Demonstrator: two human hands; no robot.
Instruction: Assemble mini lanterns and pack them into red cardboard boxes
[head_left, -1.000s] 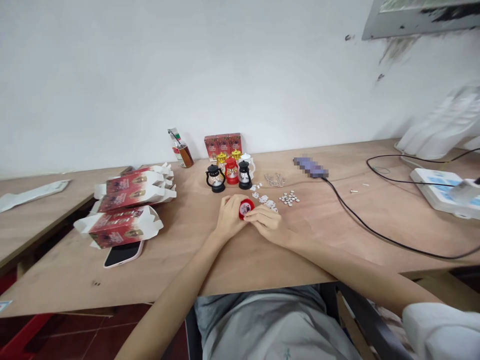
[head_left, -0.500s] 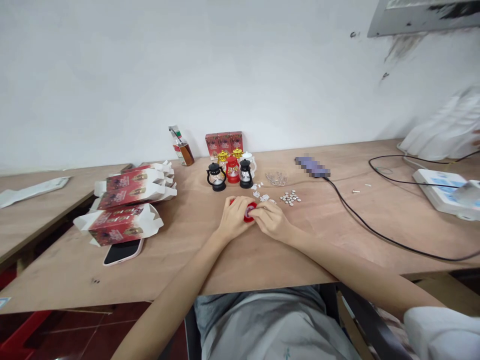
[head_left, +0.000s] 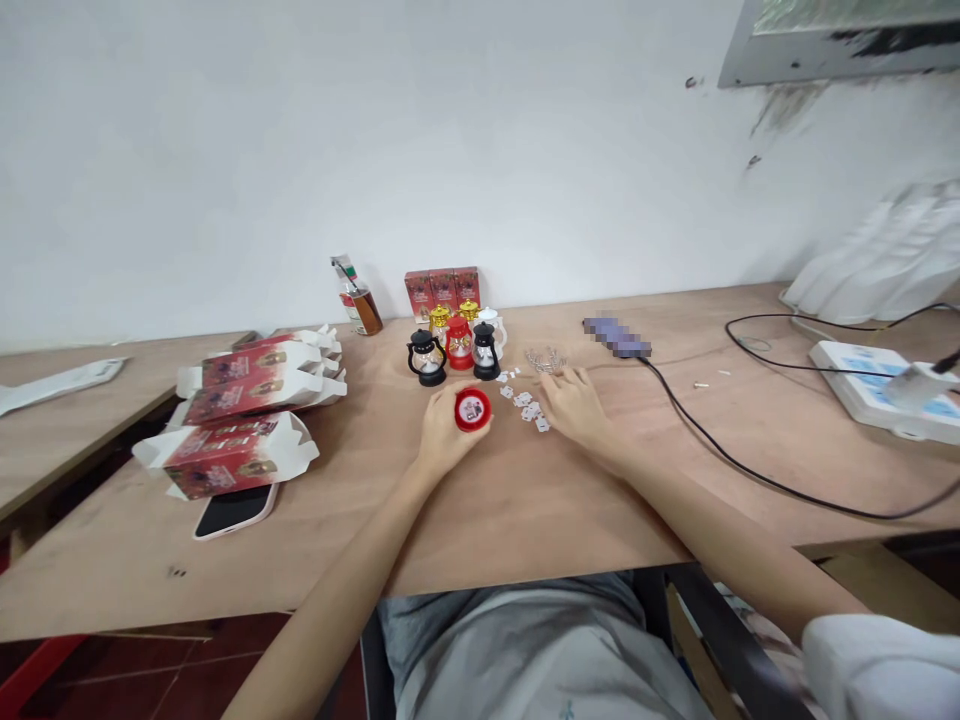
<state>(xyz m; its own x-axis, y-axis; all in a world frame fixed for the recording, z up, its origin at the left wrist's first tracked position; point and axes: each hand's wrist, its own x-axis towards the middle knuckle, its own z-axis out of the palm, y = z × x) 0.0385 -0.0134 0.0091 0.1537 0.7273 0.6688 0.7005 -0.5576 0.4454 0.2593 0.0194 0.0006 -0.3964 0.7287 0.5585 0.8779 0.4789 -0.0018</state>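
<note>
My left hand (head_left: 444,432) is wrapped round a small red lantern (head_left: 472,409), tipped so that its round base with a printed white disc faces me. My right hand (head_left: 573,405) reaches over the table, its fingers stretched forward and apart, with nothing visible in them. Its fingertips are at the near edge of a pile of thin silvery metal pieces (head_left: 545,358); whether they touch it I cannot tell. Small white tabs (head_left: 527,407) lie scattered between the hands. The small round silvery discs are hidden under my right hand.
Several little lanterns stand behind, including a black lantern (head_left: 427,358), before red boxes (head_left: 442,292). Open red cartons (head_left: 240,455) lie left, over a phone (head_left: 235,510). A bottle (head_left: 361,302) stands near the wall. A purple item (head_left: 616,336), black cable (head_left: 705,440) and power strip (head_left: 885,380) are right.
My right hand has left the red lantern and moved right and forward to the metal pieces, covering the round discs. My left hand keeps the lantern, whose base now shows fully.
</note>
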